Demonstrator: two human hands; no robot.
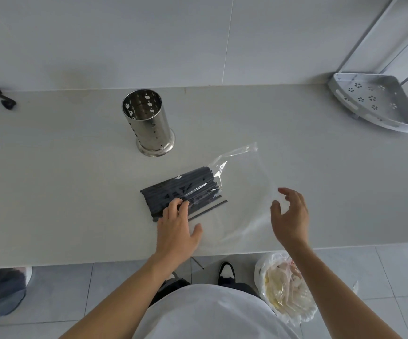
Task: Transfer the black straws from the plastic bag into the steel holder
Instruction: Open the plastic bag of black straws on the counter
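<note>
Resting on the near end of the black straws (181,192), my left hand (177,226) has its fingertips (176,203) curled down onto the bundle and its thumb spread out to the side on the film; whether it pins or pinches, I cannot tell.

Right hand (289,216): raised just above the desk (63,179), fingers apart and relaxed, holding nothing, over the right-hand part of the plastic bag (242,182).

Black straws: one flat bundle lying aslant on the desk, near end toward me, far end pointing up and right. Clear film glints over the middle and far part, so I judge most of the bundle to be inside the bag or under its film. One or two straws (207,211) lie slightly apart along the near side of the bundle.

Plastic bag: clear, crumpled, spread flat to the right of the straws, its far corner lifted.

Steel holder (148,121): upright beyond the bundle, well apart from it, perforated wall, no straw visible inside.

Progress, as I judge it: nothing transferred. Remaining: draw the bundle out of the bag, carry it over, stand it in the holder.

Also present: a metal corner rack (374,101) at the far right, a small black object (3,97) at the far left against the wall, a filled white bag (286,285) on the floor.
</note>
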